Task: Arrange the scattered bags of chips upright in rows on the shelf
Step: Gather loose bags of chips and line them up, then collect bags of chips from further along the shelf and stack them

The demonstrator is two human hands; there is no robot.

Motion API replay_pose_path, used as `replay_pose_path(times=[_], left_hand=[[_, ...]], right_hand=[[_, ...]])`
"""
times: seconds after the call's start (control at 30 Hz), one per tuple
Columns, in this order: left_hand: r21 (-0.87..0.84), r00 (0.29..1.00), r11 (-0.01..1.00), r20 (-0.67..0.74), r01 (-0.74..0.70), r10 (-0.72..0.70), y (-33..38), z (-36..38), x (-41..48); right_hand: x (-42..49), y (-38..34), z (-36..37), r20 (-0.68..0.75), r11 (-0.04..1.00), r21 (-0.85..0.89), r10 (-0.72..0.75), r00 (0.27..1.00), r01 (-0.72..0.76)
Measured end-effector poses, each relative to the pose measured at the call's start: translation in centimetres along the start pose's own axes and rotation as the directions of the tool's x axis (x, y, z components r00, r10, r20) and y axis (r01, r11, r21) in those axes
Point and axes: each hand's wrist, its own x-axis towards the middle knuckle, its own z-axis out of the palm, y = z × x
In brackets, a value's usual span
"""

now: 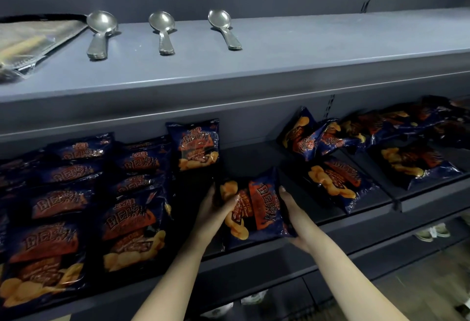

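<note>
A dark blue chip bag (pixel 256 208) with orange print lies turned sideways near the front of the lower shelf (pixel 274 252). My left hand (pixel 216 211) grips its left side and my right hand (pixel 292 216) grips its right side. Left of it, several matching bags stand upright in rows (pixel 127 208). One more upright bag (pixel 194 143) stands at the back, just above my left hand. To the right, several bags (pixel 333 180) lie scattered flat or tilted, reaching into the dark right end (pixel 412 160).
The upper shelf (pixel 279 61) carries three metal spoons (pixel 161 31) and a clear packet (pixel 28 43) at its left end. Its front lip overhangs the chip shelf. Pale items (pixel 432 231) show on a level below, at the lower right.
</note>
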Motion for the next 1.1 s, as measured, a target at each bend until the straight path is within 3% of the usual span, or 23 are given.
replay_pose_path(times=[0.17, 0.23, 0.3, 0.37, 0.43, 0.57, 0.7, 0.83, 0.93, 1.03, 1.1], left_hand=[[-0.301, 0.986, 0.951, -0.126, 0.065, -0.107, 0.1, -1.0, 0.4], [-0.430, 0.982, 0.901, -0.141, 0.058, -0.130, 0.2, -1.3, 0.6], [-0.492, 0.979, 0.870, -0.155, 0.040, -0.132, 0.2, -1.4, 0.7], [-0.494, 0.976, 0.868, -0.165, 0.046, -0.145, 0.1, -1.3, 0.6], [-0.463, 0.975, 0.885, -0.170, 0.046, -0.140, -0.1, -1.2, 0.5], [-0.420, 0.977, 0.907, -0.186, 0.015, -0.103, -0.2, -1.2, 0.4], [-0.351, 0.975, 0.936, -0.220, -0.035, -0.046, -0.4, -0.9, 0.2], [-0.164, 0.935, 0.980, -0.352, -0.114, 0.050, -0.2, -0.1, -0.2], [0.210, 0.897, 0.970, -0.395, -0.121, 0.198, -0.5, 0.7, -0.6], [0.625, 0.939, 0.779, -0.238, -0.049, 0.250, -1.2, 1.4, -0.6], [0.815, 0.971, 0.571, -0.045, -0.099, 0.233, -1.8, 1.5, -0.3]], right_hand=[[-0.2, 0.0, -0.7, 0.080, 0.957, 0.281, -0.098, 0.992, 0.072], [-0.4, -0.1, -0.2, 0.108, 0.961, 0.256, -0.134, 0.985, 0.103], [-0.4, -0.1, 0.7, 0.174, 0.986, 0.104, -0.147, 0.974, 0.130], [-0.3, -0.2, 2.1, 0.225, 0.982, -0.060, -0.164, 0.960, 0.181], [0.0, -0.2, 3.5, 0.186, 0.959, -0.147, -0.212, 0.959, 0.241], [1.2, 0.1, 4.9, -0.012, 0.940, -0.121, -0.322, 0.947, 0.318], [1.9, 0.1, 4.7, -0.024, 0.906, -0.159, -0.401, 0.916, 0.392], [2.7, -0.7, 3.9, -0.027, 0.874, -0.155, -0.470, 0.882, 0.461], [3.4, -1.6, 3.4, -0.079, 0.822, -0.231, -0.548, 0.832, 0.520], [4.1, -2.7, 3.0, -0.115, 0.767, -0.339, -0.608, 0.786, 0.544], [4.7, -3.4, 2.8, -0.106, 0.745, -0.379, -0.625, 0.773, 0.550]])
